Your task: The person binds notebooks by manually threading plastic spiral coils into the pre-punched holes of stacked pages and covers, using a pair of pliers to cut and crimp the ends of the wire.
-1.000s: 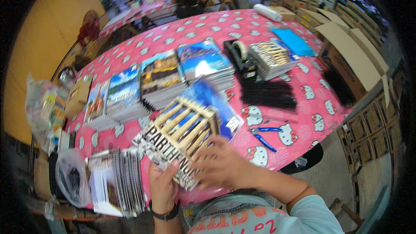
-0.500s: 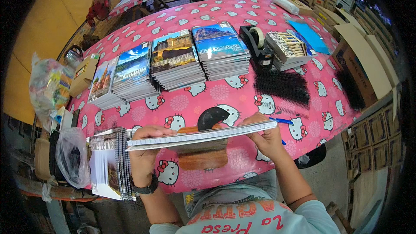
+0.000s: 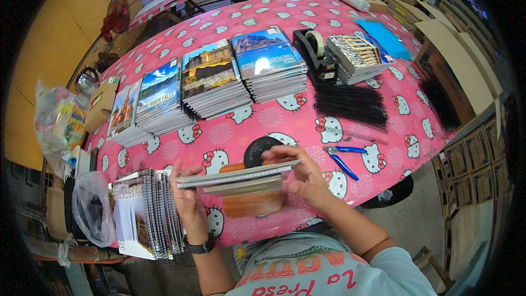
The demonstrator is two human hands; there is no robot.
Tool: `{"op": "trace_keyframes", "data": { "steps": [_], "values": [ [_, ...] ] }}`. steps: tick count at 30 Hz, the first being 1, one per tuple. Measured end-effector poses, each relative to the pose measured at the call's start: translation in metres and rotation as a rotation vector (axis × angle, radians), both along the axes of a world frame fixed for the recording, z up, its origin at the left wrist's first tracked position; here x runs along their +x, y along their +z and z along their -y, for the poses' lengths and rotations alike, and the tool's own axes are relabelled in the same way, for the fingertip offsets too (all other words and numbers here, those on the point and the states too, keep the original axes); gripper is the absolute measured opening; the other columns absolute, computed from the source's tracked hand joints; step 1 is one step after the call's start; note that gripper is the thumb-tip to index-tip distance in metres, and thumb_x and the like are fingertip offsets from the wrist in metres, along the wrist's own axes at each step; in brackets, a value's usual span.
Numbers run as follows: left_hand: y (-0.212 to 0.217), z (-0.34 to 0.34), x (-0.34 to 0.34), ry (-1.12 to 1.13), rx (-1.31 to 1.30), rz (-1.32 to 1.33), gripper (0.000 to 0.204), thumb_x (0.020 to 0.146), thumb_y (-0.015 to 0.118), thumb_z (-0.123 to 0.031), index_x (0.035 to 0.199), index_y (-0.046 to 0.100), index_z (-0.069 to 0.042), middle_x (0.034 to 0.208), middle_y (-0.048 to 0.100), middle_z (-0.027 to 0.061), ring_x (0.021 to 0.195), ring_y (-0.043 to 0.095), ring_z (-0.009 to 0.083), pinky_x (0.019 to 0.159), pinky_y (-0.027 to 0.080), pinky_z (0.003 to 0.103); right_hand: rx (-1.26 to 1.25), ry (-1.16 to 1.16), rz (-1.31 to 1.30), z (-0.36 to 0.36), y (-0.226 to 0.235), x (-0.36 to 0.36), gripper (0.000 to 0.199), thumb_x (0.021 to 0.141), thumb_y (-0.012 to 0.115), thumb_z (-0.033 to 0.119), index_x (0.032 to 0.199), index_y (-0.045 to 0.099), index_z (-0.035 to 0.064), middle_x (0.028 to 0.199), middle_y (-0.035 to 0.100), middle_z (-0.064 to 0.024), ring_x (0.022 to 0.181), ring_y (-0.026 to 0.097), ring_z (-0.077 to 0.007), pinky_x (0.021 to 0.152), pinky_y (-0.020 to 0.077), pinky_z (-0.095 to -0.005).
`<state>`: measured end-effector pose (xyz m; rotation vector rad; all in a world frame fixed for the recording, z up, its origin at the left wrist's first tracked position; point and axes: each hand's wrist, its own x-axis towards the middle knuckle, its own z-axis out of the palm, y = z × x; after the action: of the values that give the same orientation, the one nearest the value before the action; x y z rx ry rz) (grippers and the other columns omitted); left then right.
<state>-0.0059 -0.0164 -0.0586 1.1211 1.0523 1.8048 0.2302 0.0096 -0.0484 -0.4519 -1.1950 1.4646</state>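
A spiral notebook (image 3: 238,176) is seen edge-on between my hands, just above a brown wooden board (image 3: 252,205). My left hand (image 3: 190,208), with a dark watch at the wrist, holds its left end. My right hand (image 3: 309,183) has its fingers curved over the right end and the thumb below. A black rounded piece (image 3: 257,151) shows behind the notebook, partly covered by my right fingers. Blue-handled pliers (image 3: 342,159) lie to the right of my right hand. A row of spiral notebooks (image 3: 134,214) with dark bindings rests beside my left hand.
Stacks of picture-cover notebooks (image 3: 211,74) line the far side of the pink table. A tape dispenser (image 3: 318,57), another notebook stack (image 3: 356,57) and black spiral coils (image 3: 350,104) sit at right. Plastic bags (image 3: 90,208) hang at left; cardboard boxes (image 3: 455,71) stand at right.
My right hand has moved left, baring the pliers it partly covered. The notebook's visible edge is now shorter, and my hands are closer together. The view has shifted slightly.
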Motion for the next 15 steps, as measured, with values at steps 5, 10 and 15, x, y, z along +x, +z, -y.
{"op": "trace_keyframes", "data": {
  "steps": [5,10,15],
  "values": [
    [-0.002,-0.004,0.022,0.215,-0.014,-0.009,0.047,0.087,0.051,-0.045,0.105,0.05,-0.001,0.094,0.054,0.0079,0.074,0.046,0.0099,0.065,0.036,0.022,-0.039,-0.176,0.312,0.001,-0.003,-0.006,0.029,0.085,0.062,0.026,0.099,0.059,0.001,0.1,0.061,-0.008,0.098,0.052,-0.0159,0.087,0.0406,-0.0312],
    [-0.004,-0.007,0.024,0.373,0.165,-0.059,0.036,0.092,0.042,-0.036,0.096,0.051,-0.001,0.084,0.051,0.0071,0.082,0.05,0.0115,0.072,0.04,0.024,0.191,-0.218,0.37,0.001,0.005,0.002,0.022,0.092,0.05,0.02,0.1,0.059,0.0007,0.105,0.061,-0.0124,0.097,0.055,-0.0165,0.088,0.0412,-0.0312],
    [-0.002,-0.017,0.036,0.435,0.053,0.082,0.027,0.091,0.045,-0.022,0.104,0.05,0.001,0.091,0.057,0.0119,0.09,0.052,0.0185,0.086,0.038,0.033,-0.136,-0.204,0.191,0.002,-0.001,-0.005,0.022,0.092,0.049,0.019,0.099,0.059,0.0008,0.105,0.06,-0.0129,0.1,0.052,-0.016,0.091,0.0382,-0.0317]
  ]
}}
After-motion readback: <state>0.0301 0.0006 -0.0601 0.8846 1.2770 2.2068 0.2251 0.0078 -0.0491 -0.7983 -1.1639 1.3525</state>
